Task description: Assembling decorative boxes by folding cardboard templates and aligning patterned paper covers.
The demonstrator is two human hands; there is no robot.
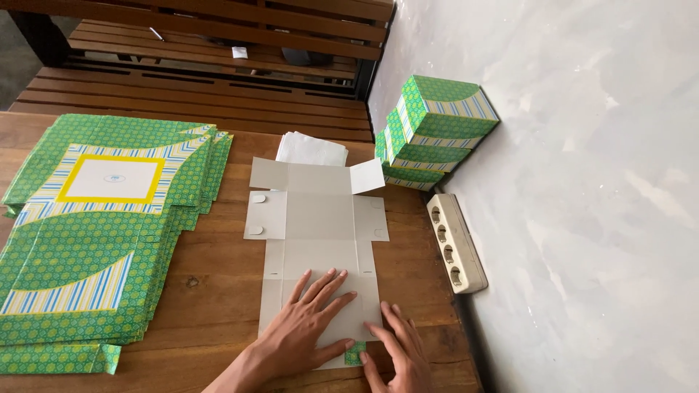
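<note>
A flat unfolded cardboard box blank [318, 218] lies grey side up on the wooden table [218, 276]. My left hand [306, 324] presses flat on its near panel, fingers spread. My right hand [397, 353] rests at the blank's near right corner, fingers by a small folded-up flap [354, 354] that shows its green patterned face. Neither hand lifts the blank off the table.
A stack of flat green patterned box blanks [95, 225] covers the table's left side. Folded green boxes [433, 131] are piled against the white wall at the back right. A white power strip [456, 241] lies along the wall. White paper [312, 149] and wooden benches [211, 51] lie beyond.
</note>
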